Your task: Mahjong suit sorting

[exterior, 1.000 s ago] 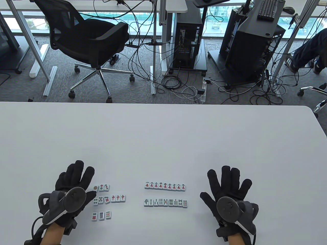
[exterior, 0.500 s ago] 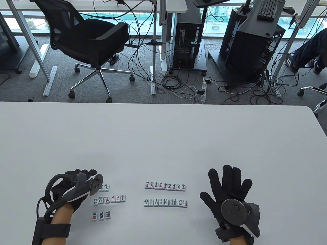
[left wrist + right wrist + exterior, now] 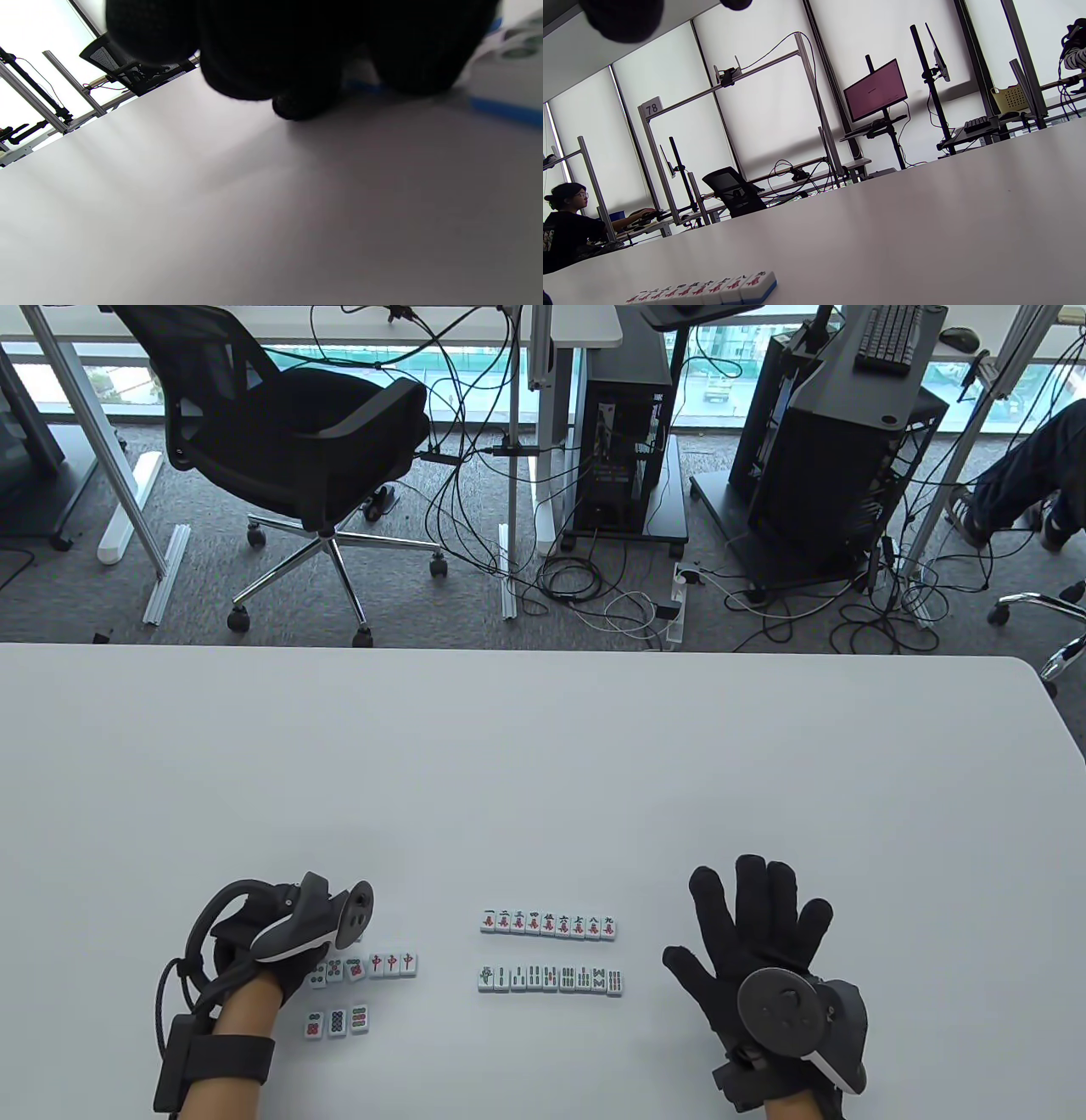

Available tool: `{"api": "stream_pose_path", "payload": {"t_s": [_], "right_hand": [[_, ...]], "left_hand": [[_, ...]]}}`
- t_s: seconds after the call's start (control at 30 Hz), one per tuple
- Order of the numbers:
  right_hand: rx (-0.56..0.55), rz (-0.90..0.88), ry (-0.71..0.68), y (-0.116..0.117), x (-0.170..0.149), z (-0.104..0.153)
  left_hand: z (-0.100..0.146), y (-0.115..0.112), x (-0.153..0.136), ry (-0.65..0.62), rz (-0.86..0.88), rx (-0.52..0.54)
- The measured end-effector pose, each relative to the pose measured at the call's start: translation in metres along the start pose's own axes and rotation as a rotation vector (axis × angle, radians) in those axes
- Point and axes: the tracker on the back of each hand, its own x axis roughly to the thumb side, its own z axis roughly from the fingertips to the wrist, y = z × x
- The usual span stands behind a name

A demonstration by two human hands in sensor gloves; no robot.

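1. Your left hand (image 3: pixel 263 942) in its black glove is turned on its side over the top of the loose bunch of small white mahjong tiles (image 3: pixel 361 976). Its fingers curl down there, but the tracker hides the tips, so I cannot tell if they pinch a tile yet.
2. I think you are picking up a dot tile to start a new row. Pinch only one tile, by its two long sides, and lift it straight up so you do not bump the ones next to it.
3. Use the neat row of white tiles with red and black writing (image 3: pixel 548 926) as your guide. A second neat row of white tiles with green stick marks (image 3: pixel 550 979) sits just in front of it, closer to you.
4. Put the dot tile in a new line in front of those rows, face up and straight.
5. The loose bunch lies well to the left of the writing row. Three red-mark tiles (image 3: pixel 392 964) sit on the bunch's right end.
6. Your right hand (image 3: pixel 755 942) lies flat on the white table (image 3: pixel 543 763) with fingers spread, holding nothing, to the right of the writing row.
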Motion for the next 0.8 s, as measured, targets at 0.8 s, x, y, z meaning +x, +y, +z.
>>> {"api": "stream_pose_path", "payload": {"t_s": [0.8], "right_hand": [[0.024, -0.023, -0.038, 0.005, 0.004, 0.001]], "left_hand": [[0.076, 0.06, 0.142, -0.361, 0.026, 0.154]]}}
